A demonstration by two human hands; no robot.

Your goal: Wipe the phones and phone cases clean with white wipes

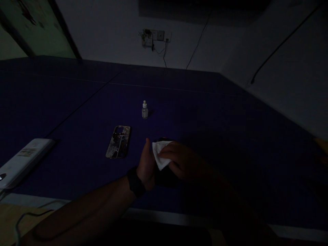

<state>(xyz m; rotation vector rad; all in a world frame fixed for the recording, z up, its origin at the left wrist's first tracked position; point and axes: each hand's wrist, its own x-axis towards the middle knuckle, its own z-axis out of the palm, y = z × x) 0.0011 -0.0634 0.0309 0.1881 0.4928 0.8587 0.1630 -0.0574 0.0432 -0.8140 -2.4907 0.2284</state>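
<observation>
My left hand [148, 164], with a black watch on its wrist, is closed around the edge of a dark, flat phone [167, 179], its thumb pointing up. The phone is mostly hidden in shadow and behind my fingers. In my right hand [183, 159] is a white cloth [161, 153], pinched by the fingertips and pressed against the phone's face. To the left of my hands a patterned phone case [118, 142] with a camera cutout lies flat on the table. Farther back stands a small dropper bottle [145, 112] with a white top.
The room is dim. A long white power-strip-like device [24, 160] lies at the left on the purple tabletop [84, 112], with a cable [19, 222] near the front edge. Wall sockets [156, 36] with hanging wires are on the wall behind.
</observation>
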